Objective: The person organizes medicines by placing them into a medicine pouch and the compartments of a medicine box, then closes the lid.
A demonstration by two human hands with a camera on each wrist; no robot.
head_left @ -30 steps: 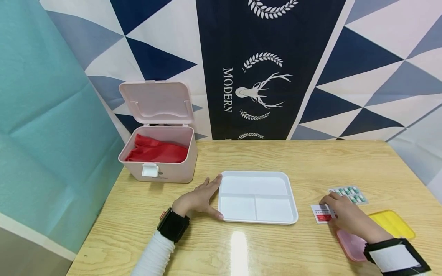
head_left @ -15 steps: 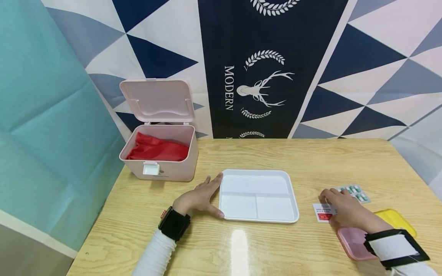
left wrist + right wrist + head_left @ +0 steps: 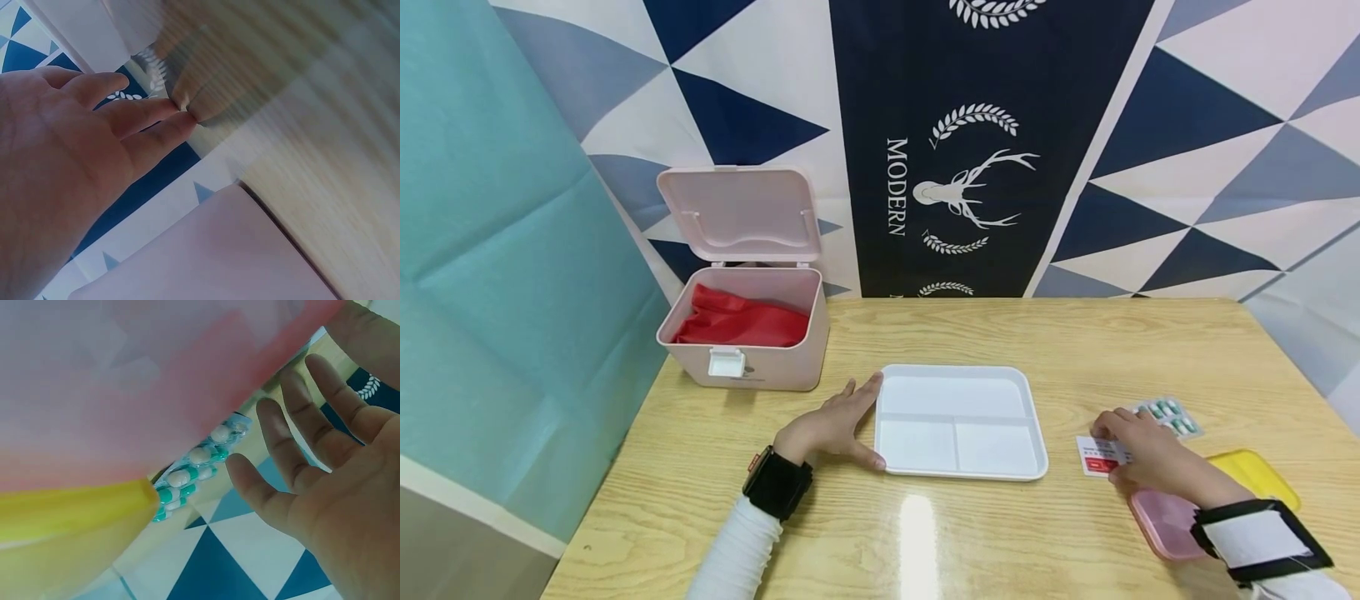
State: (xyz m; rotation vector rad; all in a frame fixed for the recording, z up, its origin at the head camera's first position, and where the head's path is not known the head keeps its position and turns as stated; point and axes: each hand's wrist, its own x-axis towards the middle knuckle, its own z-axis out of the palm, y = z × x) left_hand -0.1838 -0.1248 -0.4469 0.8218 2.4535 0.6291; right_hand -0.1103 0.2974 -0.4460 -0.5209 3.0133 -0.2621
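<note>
My left hand (image 3: 831, 427) rests at the left edge of a white divided tray (image 3: 955, 421), thumb and fingers spread. In the left wrist view its fingers (image 3: 147, 115) look nearly straight. My right hand (image 3: 1153, 458) lies over the right part of a flat white-and-red packet (image 3: 1099, 456), its fingers loosely bent. A blister pack of green-and-white capsules (image 3: 1172, 417) lies just beyond, partly covered by that hand. Under the right wrist are a pink plastic case (image 3: 1168, 525) and a yellow plastic case (image 3: 1258, 477). Whether the fingertips press on the packet is hidden.
A pale pink storage box (image 3: 775, 367) stands at the back left with its lid (image 3: 745, 212) raised. Red cloth (image 3: 741, 321) lies inside. The wooden table (image 3: 1015, 542) ends at a patterned wall at the back.
My right hand has shifted slightly and covers more of the capsule blister pack. The left hand stays at the tray, and the whole head view has moved a little.
</note>
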